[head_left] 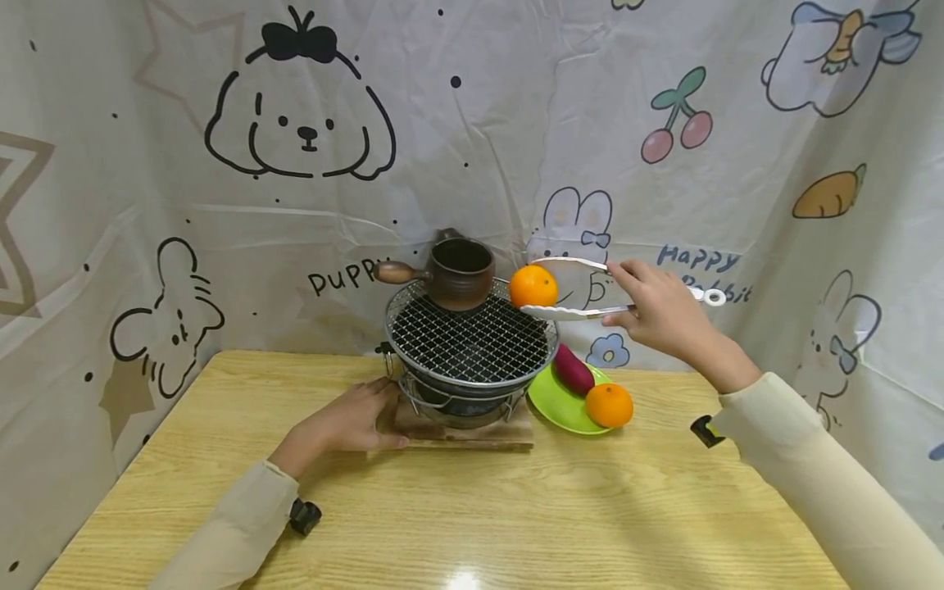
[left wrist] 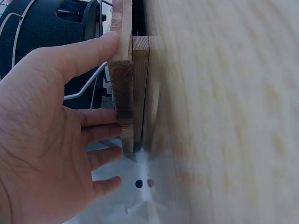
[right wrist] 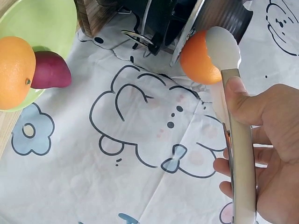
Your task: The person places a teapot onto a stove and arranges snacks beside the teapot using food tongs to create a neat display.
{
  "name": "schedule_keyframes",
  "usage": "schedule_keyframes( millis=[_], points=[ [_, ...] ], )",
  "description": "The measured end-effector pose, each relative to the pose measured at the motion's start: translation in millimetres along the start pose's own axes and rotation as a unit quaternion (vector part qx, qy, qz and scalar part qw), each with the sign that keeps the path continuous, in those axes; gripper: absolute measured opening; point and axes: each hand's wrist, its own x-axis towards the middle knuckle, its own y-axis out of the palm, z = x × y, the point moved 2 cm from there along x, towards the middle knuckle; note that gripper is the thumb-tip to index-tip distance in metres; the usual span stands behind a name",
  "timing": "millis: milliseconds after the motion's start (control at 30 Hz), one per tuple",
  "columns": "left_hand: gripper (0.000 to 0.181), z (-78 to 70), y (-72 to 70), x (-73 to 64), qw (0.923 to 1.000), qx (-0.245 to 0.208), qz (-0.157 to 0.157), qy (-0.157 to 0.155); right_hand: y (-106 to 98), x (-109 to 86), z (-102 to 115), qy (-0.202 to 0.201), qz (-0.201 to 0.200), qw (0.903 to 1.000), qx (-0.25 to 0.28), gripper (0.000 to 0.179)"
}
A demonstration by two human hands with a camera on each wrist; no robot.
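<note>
Head view shows a pot (head_left: 459, 285) already on the grill (head_left: 472, 351), right hand (head_left: 656, 310) gripping tongs (head_left: 553, 312) round one orange (head_left: 533, 287), apparently above the rim, left hand (head_left: 357, 418) loose against the board (head_left: 465, 437), second orange (head_left: 609, 406) and purple tuber (head_left: 573, 370) left on the plate (head_left: 555, 405).

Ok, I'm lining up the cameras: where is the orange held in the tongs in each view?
Head: orange just right of centre, between the tongs.
Left wrist: not in it.
Right wrist: upper part, right of centre.
Shared landmark: the grill, partly visible in both wrist views.
</note>
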Motion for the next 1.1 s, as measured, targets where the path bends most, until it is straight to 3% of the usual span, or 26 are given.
schedule_keyframes(
  millis=[367,1100],
  points=[
    [0.095,1.0,0.5,0.6,0.9999,-0.012,0.002,-0.002,-3.5,0.4,2.5,0.014,0.032,0.9994,0.002,0.082],
    [0.094,-0.2,-1.2,-0.9,0.9999,-0.01,-0.003,0.005,8.4,2.3,7.2,0.007,0.013,0.9996,0.023,0.079]
  ],
)
